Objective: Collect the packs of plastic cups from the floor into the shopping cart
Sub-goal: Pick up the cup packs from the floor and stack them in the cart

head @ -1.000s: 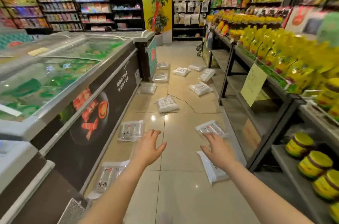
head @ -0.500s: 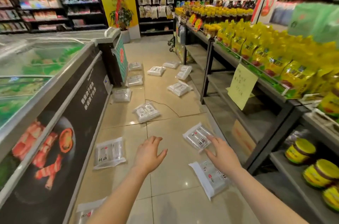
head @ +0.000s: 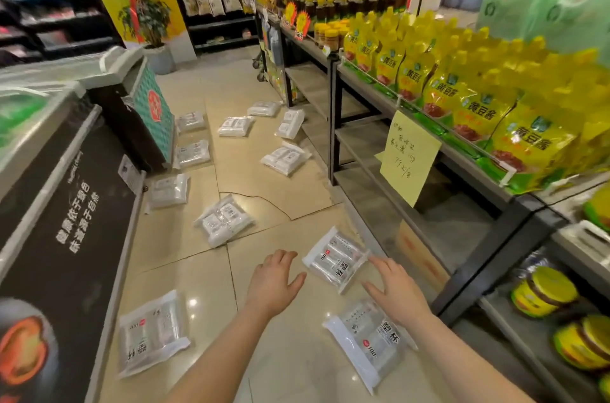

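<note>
Supermarket aisle, head view. A tiled floor (head: 185, 231) is running between a chest freezer (head: 66, 191) on the left and a shelving rack (head: 462, 168) on the right, the rack carrying yellow sauce pouches (head: 468, 95).

Packs of plastic cups are lying scattered along the floor; at least 11 are showing, from the far end of the aisle down to the person's feet. No shopping cart is in view, and no pack is being held, so the collecting is judged to be barely begun, with every visible pack left to gather.

Nearest packs: 1 beside the freezer (head: 150, 333), 1 below the right forearm (head: 369, 343), and the target pack (head: 336, 259), lying tilted between the hands, close to the rack's foot.

The left hand (head: 272, 284) is hovering open, fingers spread, just beside the target pack's left edge. The right hand (head: 394, 292) is likewise open and empty, its fingertips (head: 374, 260) reaching the pack's right corner; contact cannot be confirmed.

Compared with 0.5 s ago, the camera is sitting nearer the floor and both hands are closing in on the same pack.
</note>
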`<state>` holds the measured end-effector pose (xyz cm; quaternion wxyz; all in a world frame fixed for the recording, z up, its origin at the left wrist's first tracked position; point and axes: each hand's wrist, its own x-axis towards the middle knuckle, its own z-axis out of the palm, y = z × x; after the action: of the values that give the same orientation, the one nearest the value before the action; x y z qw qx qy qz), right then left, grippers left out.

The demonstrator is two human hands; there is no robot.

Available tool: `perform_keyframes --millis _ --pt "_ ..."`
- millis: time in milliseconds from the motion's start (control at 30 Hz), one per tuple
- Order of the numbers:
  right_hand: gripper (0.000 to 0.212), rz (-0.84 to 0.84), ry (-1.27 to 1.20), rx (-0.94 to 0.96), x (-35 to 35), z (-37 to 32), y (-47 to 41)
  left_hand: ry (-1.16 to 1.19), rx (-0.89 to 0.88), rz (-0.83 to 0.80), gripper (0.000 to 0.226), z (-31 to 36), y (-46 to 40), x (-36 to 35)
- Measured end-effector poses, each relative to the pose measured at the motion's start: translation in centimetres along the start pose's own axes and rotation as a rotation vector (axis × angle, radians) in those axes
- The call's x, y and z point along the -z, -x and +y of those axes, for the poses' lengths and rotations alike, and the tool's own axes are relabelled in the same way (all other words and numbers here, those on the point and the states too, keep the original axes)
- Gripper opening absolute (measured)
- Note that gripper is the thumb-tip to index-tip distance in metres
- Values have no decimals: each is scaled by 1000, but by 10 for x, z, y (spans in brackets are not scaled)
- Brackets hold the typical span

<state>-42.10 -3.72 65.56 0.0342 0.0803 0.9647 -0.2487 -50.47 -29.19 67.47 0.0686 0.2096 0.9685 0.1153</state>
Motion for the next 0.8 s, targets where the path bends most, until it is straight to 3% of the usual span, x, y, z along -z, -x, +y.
perform_keyframes --millis 233,433,567,800 --pt "59 -32 -9 -180 -10 47 -41 -1 -106 -129 85 8 -87 -37" --pt "58 -9 -127 -468 -42 94 -62 -56 -251 -305 65 6 -174 -91" --pt "58 44 -254 -702 -73 120 -69 -79 -356 -390 88 6 -230 -137" --pt "59 129 -396 -1021 -171 184 -82 -44 -404 -508 78 4 -296 -261"
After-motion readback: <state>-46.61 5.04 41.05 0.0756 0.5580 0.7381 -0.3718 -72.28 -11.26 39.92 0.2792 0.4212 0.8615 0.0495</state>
